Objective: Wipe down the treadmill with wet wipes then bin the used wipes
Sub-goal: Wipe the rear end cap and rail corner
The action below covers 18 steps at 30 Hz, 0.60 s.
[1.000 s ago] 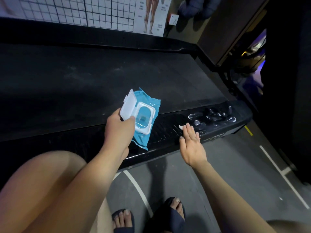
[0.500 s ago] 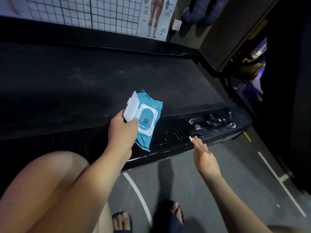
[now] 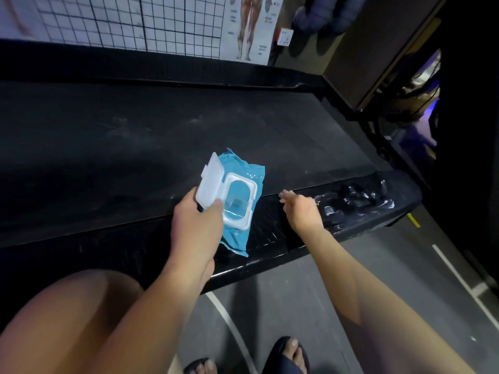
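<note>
The left hand (image 3: 198, 228) holds a blue pack of wet wipes (image 3: 237, 203) at its near side, thumb on the white flip lid (image 3: 209, 183), which stands open. The pack lies over the near edge of the black treadmill (image 3: 135, 147), half on the belt and half on the end cover. The right hand (image 3: 301, 210) is empty, fingers loose, resting on that end cover just right of the pack. Two feet in dark sandals stand on the grey floor (image 3: 337, 271) below.

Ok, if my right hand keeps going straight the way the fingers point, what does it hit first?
Probably the wipes pack. The right hand has its fingers aimed leftward along the treadmill's rear edge, toward the pack held in the left hand. Depth is unclear.
</note>
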{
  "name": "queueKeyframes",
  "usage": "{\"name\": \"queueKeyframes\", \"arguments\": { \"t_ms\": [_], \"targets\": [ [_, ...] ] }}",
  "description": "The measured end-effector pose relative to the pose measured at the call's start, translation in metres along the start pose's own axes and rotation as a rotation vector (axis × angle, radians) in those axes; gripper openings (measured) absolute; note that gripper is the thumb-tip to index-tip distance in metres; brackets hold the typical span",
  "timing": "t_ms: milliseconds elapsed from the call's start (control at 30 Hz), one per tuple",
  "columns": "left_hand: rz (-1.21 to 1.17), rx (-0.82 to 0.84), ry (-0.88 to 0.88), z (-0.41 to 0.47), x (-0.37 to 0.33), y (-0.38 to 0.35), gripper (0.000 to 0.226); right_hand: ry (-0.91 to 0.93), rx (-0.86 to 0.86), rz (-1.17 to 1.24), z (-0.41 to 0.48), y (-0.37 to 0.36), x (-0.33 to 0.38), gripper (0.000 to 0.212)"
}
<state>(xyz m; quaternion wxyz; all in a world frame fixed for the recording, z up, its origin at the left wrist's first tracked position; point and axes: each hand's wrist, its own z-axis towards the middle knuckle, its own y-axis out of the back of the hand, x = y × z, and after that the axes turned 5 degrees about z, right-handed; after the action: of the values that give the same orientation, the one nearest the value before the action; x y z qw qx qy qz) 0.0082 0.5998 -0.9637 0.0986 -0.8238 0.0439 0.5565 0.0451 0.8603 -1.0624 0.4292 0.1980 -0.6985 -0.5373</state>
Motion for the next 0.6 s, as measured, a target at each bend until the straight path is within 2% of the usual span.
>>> {"name": "queueKeyframes", "arguments": {
  "t_ms": [167, 267, 333, 400, 500, 600],
  "targets": [
    [-0.005, 0.003, 0.009, 0.0, -0.002, -0.002, 0.033, 0.094, 0.057, 0.0, -0.023, -0.005, -0.023, 0.05],
    [0.003, 0.003, 0.012, -0.002, -0.004, -0.001, 0.034, 0.148, -0.048, 0.0, -0.062, 0.006, -0.037, 0.043],
    [0.007, -0.004, 0.017, -0.004, -0.003, 0.001, 0.034, 0.234, -0.129, 0.049, -0.094, 0.009, -0.045, 0.046],
    [0.014, -0.013, 0.028, -0.005, -0.003, 0.003, 0.034, 0.282, -0.164, -0.012, -0.119, 0.011, -0.053, 0.051],
    [-0.004, -0.015, 0.027, -0.007, -0.004, 0.007, 0.034, 0.259, -0.133, -0.078, -0.126, 0.022, -0.054, 0.046],
    [-0.013, -0.009, 0.02, -0.006, -0.005, 0.008, 0.035, 0.141, -0.217, 0.1, -0.104, 0.035, -0.033, 0.034]
  ]
}}
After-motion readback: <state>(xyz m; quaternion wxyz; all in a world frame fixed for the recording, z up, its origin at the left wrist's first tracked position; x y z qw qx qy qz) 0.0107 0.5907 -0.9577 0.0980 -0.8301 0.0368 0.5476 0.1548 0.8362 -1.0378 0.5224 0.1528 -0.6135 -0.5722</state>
